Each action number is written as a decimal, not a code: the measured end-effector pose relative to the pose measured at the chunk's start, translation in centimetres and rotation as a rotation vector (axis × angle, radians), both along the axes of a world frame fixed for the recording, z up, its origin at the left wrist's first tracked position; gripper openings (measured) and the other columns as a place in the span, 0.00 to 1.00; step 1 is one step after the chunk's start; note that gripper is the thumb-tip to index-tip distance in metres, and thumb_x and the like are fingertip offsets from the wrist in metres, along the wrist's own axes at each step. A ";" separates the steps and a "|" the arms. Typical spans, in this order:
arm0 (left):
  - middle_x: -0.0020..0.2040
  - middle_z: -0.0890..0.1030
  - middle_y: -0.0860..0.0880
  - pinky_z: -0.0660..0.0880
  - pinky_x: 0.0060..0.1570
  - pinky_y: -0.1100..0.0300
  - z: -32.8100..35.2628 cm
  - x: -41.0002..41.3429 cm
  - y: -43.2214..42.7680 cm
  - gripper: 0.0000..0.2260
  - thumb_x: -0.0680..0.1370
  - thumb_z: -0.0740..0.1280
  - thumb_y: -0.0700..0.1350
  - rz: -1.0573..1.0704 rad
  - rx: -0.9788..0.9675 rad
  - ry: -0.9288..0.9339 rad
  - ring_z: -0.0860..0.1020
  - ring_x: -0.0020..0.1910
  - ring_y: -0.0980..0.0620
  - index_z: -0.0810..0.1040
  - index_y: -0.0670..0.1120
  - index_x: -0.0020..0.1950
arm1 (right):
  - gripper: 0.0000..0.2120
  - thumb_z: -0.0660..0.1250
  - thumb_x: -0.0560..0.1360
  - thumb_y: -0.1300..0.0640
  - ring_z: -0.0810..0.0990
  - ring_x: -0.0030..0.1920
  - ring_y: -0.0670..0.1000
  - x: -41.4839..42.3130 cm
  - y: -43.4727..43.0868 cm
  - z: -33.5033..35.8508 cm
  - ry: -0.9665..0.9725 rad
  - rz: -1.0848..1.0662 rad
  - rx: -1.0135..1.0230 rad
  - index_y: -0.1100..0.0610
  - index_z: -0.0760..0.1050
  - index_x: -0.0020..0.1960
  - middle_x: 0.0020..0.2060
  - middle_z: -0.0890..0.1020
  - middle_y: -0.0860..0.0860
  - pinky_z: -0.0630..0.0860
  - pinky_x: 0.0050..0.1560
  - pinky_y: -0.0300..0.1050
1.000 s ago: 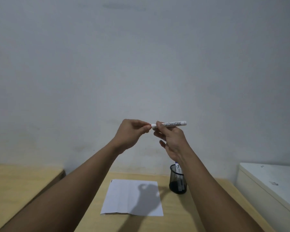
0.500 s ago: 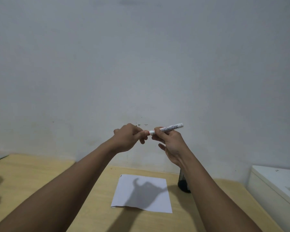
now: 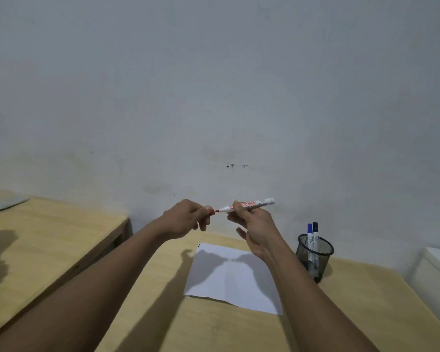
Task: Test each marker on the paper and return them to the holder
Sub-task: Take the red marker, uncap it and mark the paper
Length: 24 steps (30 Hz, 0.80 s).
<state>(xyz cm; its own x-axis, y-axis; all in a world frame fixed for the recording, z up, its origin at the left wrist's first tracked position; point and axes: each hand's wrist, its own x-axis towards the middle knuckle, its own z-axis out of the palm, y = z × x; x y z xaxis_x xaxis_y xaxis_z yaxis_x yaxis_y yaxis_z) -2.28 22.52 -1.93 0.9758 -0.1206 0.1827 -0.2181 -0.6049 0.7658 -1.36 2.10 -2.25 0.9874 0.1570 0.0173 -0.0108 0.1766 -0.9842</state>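
My right hand (image 3: 254, 224) grips a white marker (image 3: 254, 205) with red print, held level in the air above the table. Its red tip is bare and points left. My left hand (image 3: 186, 221) is closed just left of that tip, with a red cap pinched between thumb and fingers; little of the cap shows. Below both hands a white sheet of paper (image 3: 234, 278) lies flat on the wooden table (image 3: 214, 329). To the right of the paper stands a black mesh holder (image 3: 315, 257) with two markers upright in it, one blue-capped (image 3: 309, 232) and one black-capped (image 3: 315, 231).
A second wooden table (image 3: 48, 237) stands to the left, separated by a dark gap. A white box-like surface (image 3: 437, 273) sits at the right edge. The grey wall rises right behind the table.
The cap has come off the marker: my left hand has drawn away to the left, and the red tip now shows. Both hands have dropped lower, and the holder has come into full view.
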 end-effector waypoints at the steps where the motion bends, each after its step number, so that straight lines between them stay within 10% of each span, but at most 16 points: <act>1: 0.34 0.84 0.56 0.73 0.60 0.40 -0.8 0.4 0.6 0.23 0.75 0.58 0.68 0.025 0.016 0.012 0.79 0.38 0.53 0.82 0.54 0.35 | 0.05 0.70 0.80 0.53 0.84 0.48 0.47 0.4 0.0 -0.6 0.002 -0.010 -0.021 0.54 0.83 0.49 0.46 0.87 0.48 0.70 0.52 0.48; 10: 0.57 0.81 0.60 0.51 0.74 0.39 -10.8 0.6 1.6 0.13 0.80 0.61 0.60 0.162 0.468 -0.133 0.72 0.60 0.57 0.83 0.57 0.51 | 0.11 0.76 0.75 0.57 0.80 0.30 0.45 3.0 2.3 -7.5 -0.084 -0.125 -0.210 0.64 0.83 0.51 0.34 0.83 0.52 0.77 0.32 0.39; 17: 0.62 0.81 0.62 0.51 0.73 0.36 -14.2 1.2 2.6 0.16 0.79 0.60 0.62 0.027 0.529 -0.175 0.72 0.67 0.56 0.82 0.58 0.57 | 0.13 0.77 0.74 0.58 0.78 0.28 0.51 6.0 4.3 -9.9 -0.113 -0.081 -0.273 0.67 0.77 0.44 0.35 0.84 0.60 0.75 0.32 0.52; 24: 0.62 0.81 0.58 0.55 0.72 0.38 -15.5 2.0 3.0 0.18 0.79 0.59 0.64 0.003 0.523 -0.187 0.70 0.68 0.55 0.77 0.57 0.63 | 0.08 0.74 0.76 0.63 0.73 0.26 0.55 8.6 5.1 -12.5 -0.045 0.039 -0.209 0.68 0.78 0.47 0.30 0.77 0.60 0.69 0.27 0.44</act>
<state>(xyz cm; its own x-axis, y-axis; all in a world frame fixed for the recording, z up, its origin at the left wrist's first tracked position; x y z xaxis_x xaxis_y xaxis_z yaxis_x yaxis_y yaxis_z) -0.27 25.48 -17.47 0.9329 -0.2388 0.2695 -0.3191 -0.8950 0.3117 7.28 7.22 -14.77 0.9795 0.2001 0.0246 0.0315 -0.0316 -0.9990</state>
